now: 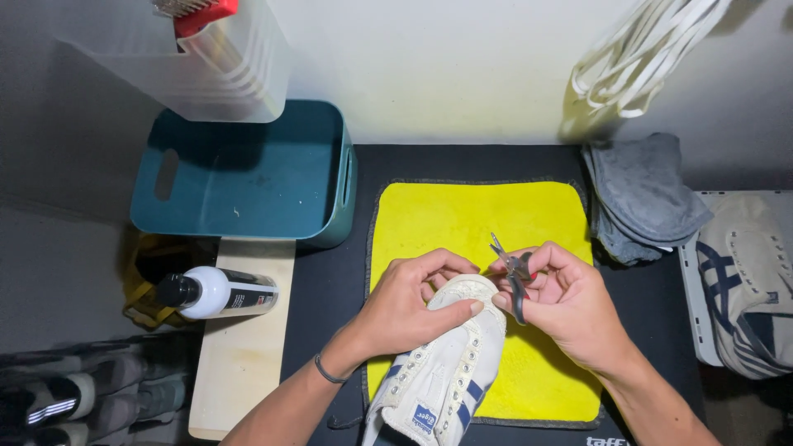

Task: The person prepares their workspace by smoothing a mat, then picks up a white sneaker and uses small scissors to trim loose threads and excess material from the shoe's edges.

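White sneaker (446, 372) toe between both hands' fingers (450, 310), scissors (514, 277) right.

A sneaker (442, 376) lies on a cloth (479, 223) spread on a mat (330, 281). The left hand (409, 310) grips its toe; the right hand (570, 306), just right of the toe, holds small scissors (512, 272). Left of the mat, a bottle (216, 293) lies on a board (244, 372), with a bin (248, 173) behind. Folded towels (644, 198) and another sneaker (747, 281) lie to the right
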